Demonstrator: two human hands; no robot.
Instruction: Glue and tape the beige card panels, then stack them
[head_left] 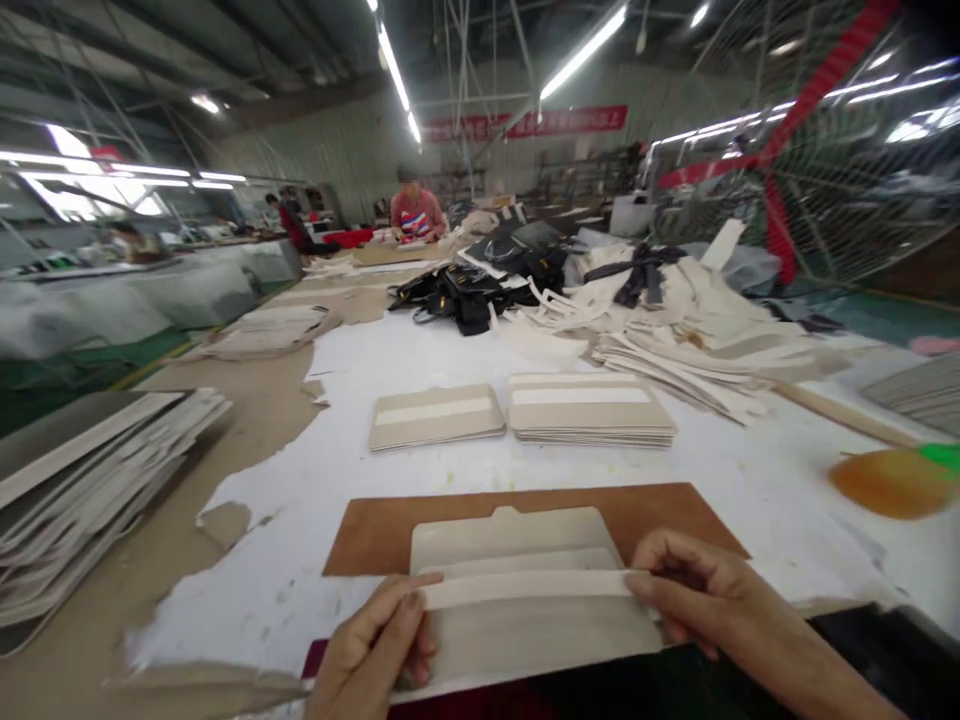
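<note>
My left hand (386,635) pinches the left end of a pale strip (529,588) that runs across a flat beige panel (540,637) at the table's near edge. At the strip's right end, my right hand (694,590) pinches it between thumb and fingers. Behind this panel, a second beige piece (510,530) with a small tab on its far edge lies on a brown board (660,510). Whether the strip is fixed to the panel I cannot tell.
Farther in are two stacks of beige panels with white strips, a smaller left stack (439,415) and a right one (589,408). Stacked pieces (97,480) fill the left. Black straps (465,295), cream offcuts (690,310) and an orange-brown brush-like object (889,482) lie beyond. A person (416,210) works at the far end.
</note>
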